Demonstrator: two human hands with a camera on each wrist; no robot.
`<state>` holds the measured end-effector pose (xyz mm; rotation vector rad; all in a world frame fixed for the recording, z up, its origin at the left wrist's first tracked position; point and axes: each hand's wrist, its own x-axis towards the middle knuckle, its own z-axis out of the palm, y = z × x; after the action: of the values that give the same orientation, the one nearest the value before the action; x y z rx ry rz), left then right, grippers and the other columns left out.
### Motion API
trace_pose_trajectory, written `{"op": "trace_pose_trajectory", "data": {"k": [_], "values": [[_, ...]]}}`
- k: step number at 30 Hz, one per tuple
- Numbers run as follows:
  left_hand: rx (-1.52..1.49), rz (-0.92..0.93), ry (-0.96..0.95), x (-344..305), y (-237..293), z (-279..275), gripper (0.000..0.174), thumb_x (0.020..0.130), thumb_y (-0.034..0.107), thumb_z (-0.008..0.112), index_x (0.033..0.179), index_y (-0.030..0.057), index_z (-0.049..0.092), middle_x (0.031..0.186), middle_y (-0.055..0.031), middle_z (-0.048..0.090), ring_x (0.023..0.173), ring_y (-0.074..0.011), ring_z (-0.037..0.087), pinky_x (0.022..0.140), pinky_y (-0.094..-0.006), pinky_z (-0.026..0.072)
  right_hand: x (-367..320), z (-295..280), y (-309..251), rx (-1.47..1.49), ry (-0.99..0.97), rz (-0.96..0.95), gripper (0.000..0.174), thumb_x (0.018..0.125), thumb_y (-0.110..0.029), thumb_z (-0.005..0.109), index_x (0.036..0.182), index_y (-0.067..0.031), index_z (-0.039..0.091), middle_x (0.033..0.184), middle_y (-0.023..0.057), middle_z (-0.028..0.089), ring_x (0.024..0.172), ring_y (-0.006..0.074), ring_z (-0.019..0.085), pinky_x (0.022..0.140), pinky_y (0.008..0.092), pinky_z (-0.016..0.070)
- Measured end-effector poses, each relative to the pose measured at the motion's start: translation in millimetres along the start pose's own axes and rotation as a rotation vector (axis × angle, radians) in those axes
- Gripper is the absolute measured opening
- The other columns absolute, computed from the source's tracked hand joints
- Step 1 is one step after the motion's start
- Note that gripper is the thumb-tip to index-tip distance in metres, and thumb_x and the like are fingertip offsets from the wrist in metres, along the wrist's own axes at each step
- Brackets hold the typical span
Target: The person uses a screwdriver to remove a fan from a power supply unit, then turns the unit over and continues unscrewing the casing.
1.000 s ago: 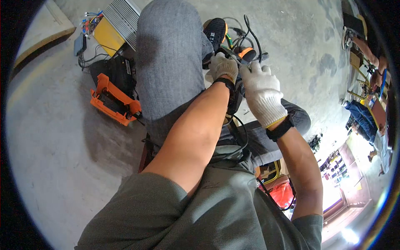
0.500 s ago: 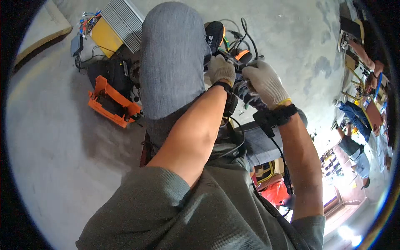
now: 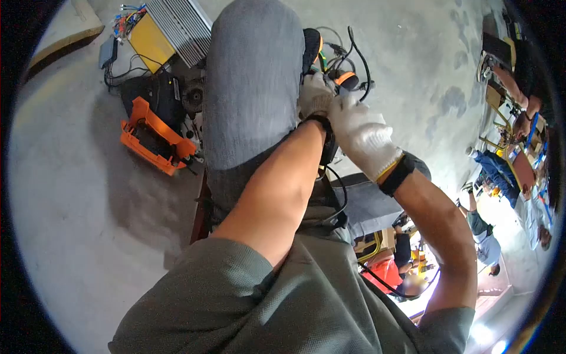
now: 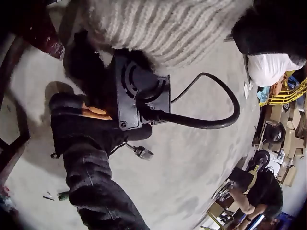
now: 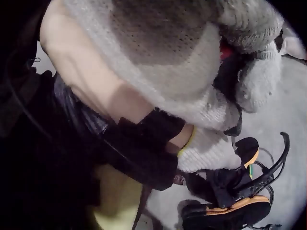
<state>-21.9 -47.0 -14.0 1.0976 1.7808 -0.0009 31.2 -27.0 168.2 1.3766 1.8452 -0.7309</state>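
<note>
My left hand (image 3: 316, 94), in a white knitted glove, is bent down beside the raised knee with its fingertips hidden. Touching or overlapping it from the right is my gloved right hand (image 3: 362, 134). In the right wrist view the right hand (image 5: 168, 52) is very close, and glove fingers (image 5: 259, 79) curl round a dark object (image 5: 229, 74) with a red part. The left glove's cuff (image 5: 207, 151) shows beneath. The left wrist view has ribbed glove fabric (image 4: 158, 28) above a black box (image 4: 139, 88) with a round vent and a thick black cable (image 4: 201, 124).
Black-and-orange shoes (image 3: 346, 79) and looped cables (image 3: 361, 53) lie beyond the hands. On the floor at left are an orange plastic frame (image 3: 154, 138), a yellow panel (image 3: 151, 44) and a ribbed metal unit (image 3: 183, 32). People (image 3: 484, 242) are at the right.
My right hand has moved left and closer to the left hand, its back turning upward. The raised knee has shifted right and now covers more of the far shoe.
</note>
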Motion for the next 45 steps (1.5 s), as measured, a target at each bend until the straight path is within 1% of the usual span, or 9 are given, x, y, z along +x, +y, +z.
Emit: {"op": "trace_pose_trajectory", "data": {"k": [8,12,14,17,23,27,33,39,45], "values": [[0.100,0.158,0.086,-4.6,1.3,0.1,0.019,0.097,0.025,0.066,0.112,0.0133,0.071,0.115,-0.0128,0.068,0.114,-0.0353,0.066,0.098,-0.0479,0.0532,6.6,-24.7,23.8,1.467,0.033,0.558,0.038,0.094,-0.028,0.061,0.105,0.0079,0.069,0.075,0.0137,0.069,0.064,0.0257,0.071,0.061,0.0404,0.0575],[0.164,0.100,0.003,-9.3,9.6,-3.6,0.020,0.098,0.020,0.063,0.115,0.0114,0.070,0.122,-0.0144,0.066,0.118,-0.0365,0.064,0.102,-0.0482,0.0532,-8.3,-29.4,34.2,1.368,-0.040,0.450,0.035,0.096,-0.026,0.060,0.109,0.0061,0.067,0.089,0.0152,0.071,0.072,0.0265,0.073,0.064,0.0411,0.0593],[0.139,0.091,0.016,-13.3,10.9,-6.5,0.021,0.099,0.020,0.063,0.117,0.0110,0.069,0.124,-0.0147,0.065,0.120,-0.0360,0.063,0.103,-0.0486,0.0532,-17.1,-22.9,23.7,0.283,0.297,0.116,0.035,0.098,-0.024,0.060,0.119,0.0036,0.064,0.113,0.0212,0.071,0.094,0.0323,0.075,0.074,0.0447,0.0620],[0.137,0.059,-0.064,-9.3,14.4,-13.0,0.027,0.098,0.024,0.065,0.122,0.0115,0.068,0.127,-0.0145,0.063,0.124,-0.0360,0.061,0.105,-0.0502,0.0527,-3.6,-21.2,11.8,-0.076,0.023,0.011,0.037,0.100,-0.024,0.058,0.129,-0.0007,0.062,0.128,0.0233,0.066,0.110,0.0381,0.072,0.085,0.0501,0.0614],[0.170,0.081,-0.080,2.9,3.2,-0.6,0.035,0.095,0.031,0.070,0.126,0.0130,0.067,0.129,-0.0089,0.063,0.126,-0.0350,0.059,0.107,-0.0510,0.0507,21.2,-7.5,12.7,0.127,-0.053,0.188,0.038,0.100,-0.026,0.058,0.128,-0.0026,0.066,0.126,0.0243,0.071,0.114,0.0414,0.072,0.086,0.0507,0.0617],[0.123,0.167,0.074,-4.5,-0.4,2.1,0.017,0.097,0.017,0.065,0.112,0.0100,0.070,0.117,-0.0125,0.067,0.112,-0.0340,0.064,0.098,-0.0446,0.0517,20.3,-9.6,40.9,0.390,0.176,0.040,0.024,0.092,-0.014,0.057,0.107,-0.0049,0.074,0.084,0.0234,0.073,0.085,0.0457,0.073,0.079,0.0499,0.0587],[0.229,0.355,0.006,-15.6,3.8,-18.5,0.029,0.093,0.024,0.066,0.114,0.0043,0.069,0.114,-0.0218,0.068,0.109,-0.0414,0.066,0.096,-0.0509,0.0533,-11.3,-24.9,43.7,0.862,-0.013,0.041,0.032,0.094,-0.022,0.065,0.121,-0.0063,0.068,0.111,0.0225,0.070,0.102,0.0433,0.070,0.088,0.0461,0.0572],[0.123,0.078,-0.108,-12.2,14.4,-17.9,0.032,0.097,0.029,0.067,0.123,0.0112,0.068,0.129,-0.0098,0.064,0.122,-0.0357,0.062,0.105,-0.0469,0.0518,-4.4,-23.8,6.5,-0.118,0.032,0.051,0.038,0.096,-0.016,0.062,0.133,-0.0059,0.062,0.120,0.0214,0.070,0.104,0.0404,0.073,0.088,0.0497,0.0606],[0.304,0.177,-0.159,-11.7,16.2,-25.3,0.031,0.095,0.029,0.068,0.122,0.0139,0.068,0.125,-0.0089,0.066,0.120,-0.0297,0.062,0.104,-0.0423,0.0507,4.6,-16.7,7.0,0.204,-0.051,0.168,0.033,0.098,-0.028,0.060,0.119,-0.0043,0.071,0.120,0.0227,0.073,0.108,0.0398,0.074,0.089,0.0493,0.0600]]}}
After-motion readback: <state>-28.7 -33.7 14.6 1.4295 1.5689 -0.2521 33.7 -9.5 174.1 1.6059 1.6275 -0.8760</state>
